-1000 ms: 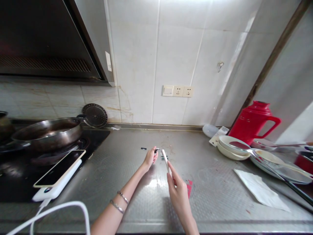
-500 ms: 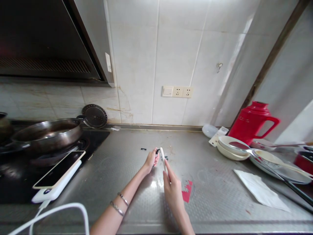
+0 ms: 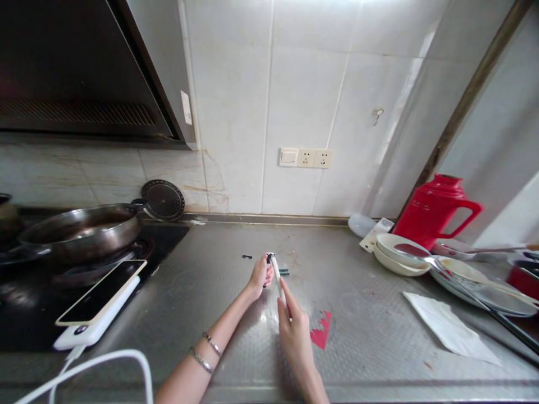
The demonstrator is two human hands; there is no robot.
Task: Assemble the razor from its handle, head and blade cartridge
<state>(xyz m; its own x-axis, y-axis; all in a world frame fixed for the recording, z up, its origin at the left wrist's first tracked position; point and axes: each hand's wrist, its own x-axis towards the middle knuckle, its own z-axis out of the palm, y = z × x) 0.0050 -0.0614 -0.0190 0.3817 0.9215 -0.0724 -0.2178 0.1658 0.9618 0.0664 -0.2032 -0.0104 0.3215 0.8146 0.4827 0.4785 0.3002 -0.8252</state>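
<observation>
In the middle of the counter, my left hand (image 3: 258,277) is closed around a small black object (image 3: 269,258) with a silvery top, mostly hidden by the fingers. My right hand (image 3: 293,320) grips a white stick (image 3: 276,270) that slants up and left. The stick's upper end meets or overlaps the black object; I cannot tell whether they touch. Thin dark green pieces (image 3: 284,272) lie just right of the stick. A small flat black piece (image 3: 247,257) rests left of my left hand. Beside my right hand is a jagged red scrap (image 3: 321,331).
On the left, a steel pan (image 3: 84,230) sits on the black stove, with a phone (image 3: 101,293) on a white power bank (image 3: 99,322) nearby. At right are a red thermos jug (image 3: 429,210), stacked bowls (image 3: 400,264) and a white napkin (image 3: 450,328) on the steel counter (image 3: 357,348).
My right hand and the white stick have shifted slightly left, bringing the stick's upper end against or over the black object. More of the dark green pieces shows. My left hand is nearly still.
</observation>
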